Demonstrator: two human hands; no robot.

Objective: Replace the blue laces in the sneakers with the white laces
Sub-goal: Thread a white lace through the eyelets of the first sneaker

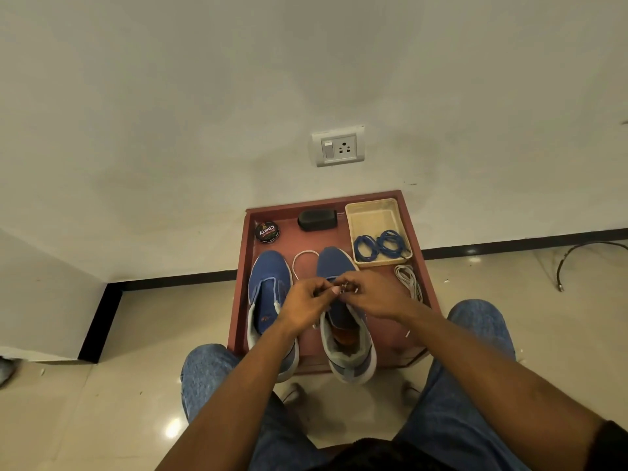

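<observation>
Two blue sneakers stand side by side on a low reddish-brown table (390, 338), toes pointing away from me. The left sneaker (268, 294) has no lace in it. Over the right sneaker (346, 331) my left hand (306, 305) and my right hand (372, 295) meet, and both pinch a white lace (304, 258) at the eyelets. That lace loops out past the toes between the shoes. A second white lace (409, 280) lies bundled at the table's right edge. Two coiled blue laces (380, 244) lie in a beige tray (372, 212).
A round shoe-polish tin (267, 231) and a black brush (317, 219) sit at the table's back. The table stands against a white wall with a socket (338, 146). My knees in jeans flank the table. A dark cable (584, 256) lies on the tiled floor at right.
</observation>
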